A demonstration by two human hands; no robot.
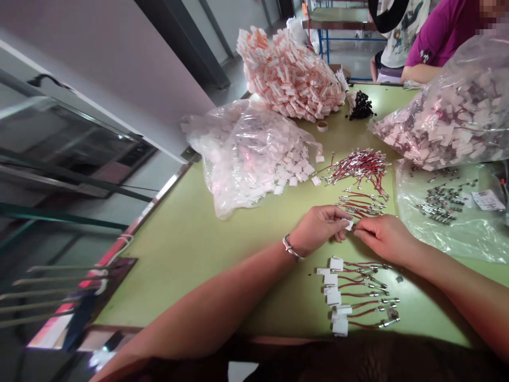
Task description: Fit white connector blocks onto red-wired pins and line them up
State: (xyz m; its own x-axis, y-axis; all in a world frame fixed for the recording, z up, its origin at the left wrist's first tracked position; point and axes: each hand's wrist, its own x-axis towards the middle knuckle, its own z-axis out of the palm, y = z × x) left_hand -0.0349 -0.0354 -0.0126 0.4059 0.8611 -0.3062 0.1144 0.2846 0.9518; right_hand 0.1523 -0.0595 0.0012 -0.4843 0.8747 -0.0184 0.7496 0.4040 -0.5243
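White plastic, a small connector (pixel 349 225), sits pinched between my left hand (pixel 318 228) and right hand (pixel 384 237), fingertips together on it. Finished red-wired pieces (pixel 353 294) lie in a row just below my hands, loose red wires (pixel 360 175) beyond them.

The flat pale green tabletop (pixel 191 233) carries thin red wire leads (pixel 360 167) with small white block ends (pixel 336 263). A heaped pile of pink-and-white paper tags (pixel 286 74) sits beside small black beads (pixel 361 106). A seated person's magenta shirt (pixel 445 32) shows beyond cloudy clear plastic bags (pixel 238 154).
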